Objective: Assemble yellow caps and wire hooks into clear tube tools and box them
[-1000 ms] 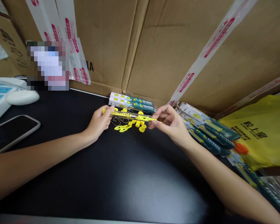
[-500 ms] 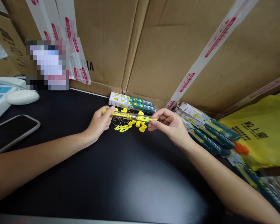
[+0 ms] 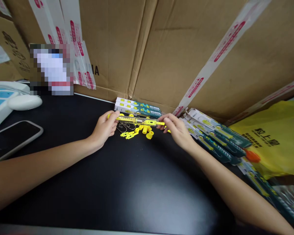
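My left hand (image 3: 105, 126) is closed round the left end of a clear tubular spring scale (image 3: 127, 119), which lies level above the table. Yellow graduated parts and a metal section show inside the tube. At its right end sticks out a yellow tip (image 3: 161, 123). Curled close behind that tip is my right hand (image 3: 175, 127); whether its fingers touch the tube is unclear. A small yellow piece (image 3: 168, 131) shows below the right fingers, and I cannot tell if they hold it. Yellow caps (image 3: 149, 134), flat yellow tabs (image 3: 130, 134) and wire hooks (image 3: 123, 126) lie beneath the scale.
Packaged boxes (image 3: 137, 106) lie at the back of the black table (image 3: 127, 182), with more boxes (image 3: 215, 133) piled on the right beside a yellow bag (image 3: 267, 137). A phone (image 3: 14, 138) and a white device (image 3: 5, 98) are at left. Cardboard cartons (image 3: 186, 49) stand behind.
My right fingers have come off their pinch on the yellow tip and shifted slightly, leaving the tip exposed. The left hand keeps its hold on the spring scale.
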### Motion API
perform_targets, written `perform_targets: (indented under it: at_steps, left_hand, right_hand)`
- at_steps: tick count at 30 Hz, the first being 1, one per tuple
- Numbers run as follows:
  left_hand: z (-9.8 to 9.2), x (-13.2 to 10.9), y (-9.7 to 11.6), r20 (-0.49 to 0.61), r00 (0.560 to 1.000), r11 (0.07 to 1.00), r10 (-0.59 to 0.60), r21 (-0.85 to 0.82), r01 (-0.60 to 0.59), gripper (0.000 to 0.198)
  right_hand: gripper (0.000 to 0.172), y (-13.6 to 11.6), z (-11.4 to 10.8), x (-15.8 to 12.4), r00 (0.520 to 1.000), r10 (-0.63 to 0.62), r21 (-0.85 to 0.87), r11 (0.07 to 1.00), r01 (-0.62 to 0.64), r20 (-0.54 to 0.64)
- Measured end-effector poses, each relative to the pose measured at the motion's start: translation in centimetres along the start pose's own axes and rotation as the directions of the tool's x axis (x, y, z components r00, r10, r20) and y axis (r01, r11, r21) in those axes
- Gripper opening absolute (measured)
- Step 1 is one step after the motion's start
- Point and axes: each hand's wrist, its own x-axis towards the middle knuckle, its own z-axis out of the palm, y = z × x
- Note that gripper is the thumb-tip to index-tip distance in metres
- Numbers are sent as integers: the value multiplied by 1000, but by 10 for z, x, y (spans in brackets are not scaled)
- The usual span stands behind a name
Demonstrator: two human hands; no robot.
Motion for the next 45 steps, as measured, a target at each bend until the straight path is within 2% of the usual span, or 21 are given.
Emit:
perform_targets:
  at_steps: [2, 4, 6, 9, 15, 20, 22, 24, 26, 28, 31, 35, 45]
  left_hand:
    - [0, 0, 0, -3, 1000, 1000, -1, 4, 1, 30]
    - [0, 0, 0, 1, 1000, 1000, -4, 7, 4, 30]
    - [0, 0, 0, 5, 1000, 1000, -6, 8, 6, 30]
    - [0, -1, 1, 12, 1000, 1000, -4, 9, 4, 31]
    - [0, -1, 1, 16, 1000, 1000, 2, 19, -3, 33]
    - [0, -1, 1, 14, 1000, 1000, 3, 30, -4, 33]
    - [0, -1, 1, 15, 1000, 1000, 1, 22, -1, 32]
    - [0, -1, 0, 16, 1000, 1000, 3, 14, -3, 32]
    - [0, -1, 0, 12, 1000, 1000, 8, 8, -8, 32]
    - [-1, -1, 0, 9, 1000, 1000, 14, 4, -14, 32]
    - [-1, -1, 0, 5, 1000, 1000, 15, 3, -15, 32]
    - [-1, -1, 0, 0, 1000, 1000, 22, 9, -22, 33]
    - [0, -1, 0, 2, 1000, 1000, 17, 21, -17, 32]
  right_hand:
    - [22, 4, 5, -1, 992, -120, -304, 944, 128, 45]
    - [21, 6, 10, -4, 968, -201, -513, 821, 251, 153]
    - [24, 6, 14, -6, 950, -207, -622, 719, 310, 234]
    - [23, 4, 15, -8, 957, -149, -691, 665, 284, 250]
    - [12, 3, 18, -8, 968, -111, -560, 799, 221, 223]
    - [12, 3, 19, -6, 979, -109, -471, 864, 179, 172]
    - [13, 3, 15, -5, 988, -96, -358, 924, 134, 122]
    - [17, 1, 8, -4, 996, -58, -158, 985, 68, 66]
    - [22, -1, -1, -2, 999, -19, 36, 999, 17, 39]
    - [25, -4, -10, -1, 999, 1, 132, 991, -6, 40]
    - [26, -10, -21, -1, 997, 4, 112, 994, -12, 72]
    - [27, -17, -29, -2, 995, -42, -25, 999, 44, 91]
    - [24, -20, -32, -4, 992, -105, -83, 990, 111, 73]
